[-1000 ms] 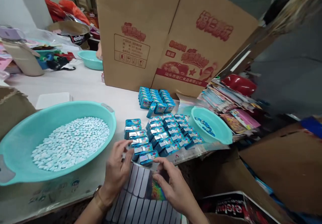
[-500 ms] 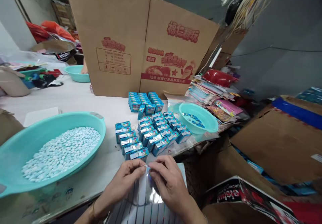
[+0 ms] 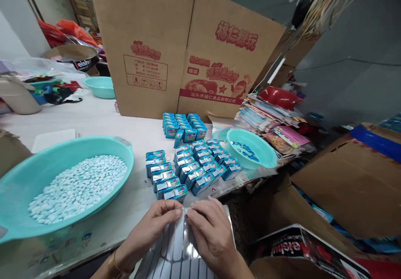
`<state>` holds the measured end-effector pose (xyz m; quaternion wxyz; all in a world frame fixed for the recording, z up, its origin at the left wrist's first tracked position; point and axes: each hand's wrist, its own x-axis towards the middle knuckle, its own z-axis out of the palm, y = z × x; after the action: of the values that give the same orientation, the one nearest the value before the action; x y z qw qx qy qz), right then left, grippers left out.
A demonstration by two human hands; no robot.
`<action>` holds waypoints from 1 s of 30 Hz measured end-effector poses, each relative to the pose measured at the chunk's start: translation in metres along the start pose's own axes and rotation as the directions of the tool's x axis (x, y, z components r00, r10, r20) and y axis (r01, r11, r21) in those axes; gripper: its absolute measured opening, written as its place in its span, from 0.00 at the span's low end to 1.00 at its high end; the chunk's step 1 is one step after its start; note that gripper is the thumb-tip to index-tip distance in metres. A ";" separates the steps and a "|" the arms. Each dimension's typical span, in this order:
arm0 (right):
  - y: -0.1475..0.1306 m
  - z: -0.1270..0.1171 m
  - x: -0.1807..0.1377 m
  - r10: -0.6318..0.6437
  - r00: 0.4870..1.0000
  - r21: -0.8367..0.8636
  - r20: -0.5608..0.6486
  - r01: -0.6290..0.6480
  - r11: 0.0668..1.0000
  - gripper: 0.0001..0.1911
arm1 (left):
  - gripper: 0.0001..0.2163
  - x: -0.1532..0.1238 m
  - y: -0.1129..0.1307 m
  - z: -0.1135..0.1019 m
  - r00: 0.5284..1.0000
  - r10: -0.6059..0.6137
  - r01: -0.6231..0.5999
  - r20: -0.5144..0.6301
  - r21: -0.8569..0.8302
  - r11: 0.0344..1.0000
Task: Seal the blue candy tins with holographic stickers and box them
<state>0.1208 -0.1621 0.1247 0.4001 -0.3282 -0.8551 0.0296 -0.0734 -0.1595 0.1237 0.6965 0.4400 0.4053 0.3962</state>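
Note:
My left hand point(image 3: 154, 225) pinches thumb and forefinger together at the top edge of a shiny sticker sheet point(image 3: 176, 243), which is ruled into narrow strips. Fingertips of my right hand point(image 3: 213, 234) meet it there, closed on the same edge. A small bit of film seems to show between the two pinches, too small to make out clearly. Just beyond my hands stand rows of small blue tins point(image 3: 204, 162), several with clear strips across their tops. Another block of blue tins point(image 3: 183, 124) stands behind them.
Left is a large turquoise basin point(image 3: 123, 162) of pale blue candies point(image 3: 83, 187). A smaller turquoise basin point(image 3: 266, 149) holds blue round pieces. A big cardboard box point(image 3: 147, 24) stands behind the tins. Open cartons point(image 3: 341, 178) sit low at right, beside a stack of printed packaging point(image 3: 257, 114).
My view has shifted slightly. Both hands stay at the sheet's top edge, the right fingers drawn closer to it. A co-worker's hand at the far basin is out of sight now.

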 end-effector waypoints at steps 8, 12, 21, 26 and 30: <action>-0.010 -0.008 0.015 0.076 0.997 0.094 -0.023 -0.073 0.993 0.09 | 0.11 0.016 -0.019 -0.012 0.936 0.205 -0.124 -0.286 0.278 0.953; -0.007 -0.034 0.038 0.363 0.928 0.296 0.088 -0.372 0.880 0.05 | 0.20 0.015 -0.032 -0.029 0.823 0.395 -0.209 -0.408 0.429 0.879; 0.016 0.020 0.135 0.481 0.776 0.522 0.408 -0.630 0.575 0.11 | 0.32 0.001 -0.033 -0.055 0.938 0.320 -0.317 -0.134 0.044 0.947; 0.016 0.070 0.155 0.466 0.740 0.516 0.485 -0.672 0.531 0.13 | 0.45 0.017 -0.021 -0.086 0.876 0.308 -0.353 -0.371 -0.058 0.934; 0.020 0.096 0.159 0.477 0.705 0.483 0.525 -0.708 0.515 0.14 | 0.33 0.028 -0.019 -0.095 0.863 0.192 -0.276 -0.466 -0.117 0.954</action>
<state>-0.0097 -0.0327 0.1595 0.3053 -0.4323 -0.6726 0.5173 -0.1462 -0.1125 0.0731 0.5672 0.3176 0.4612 0.6039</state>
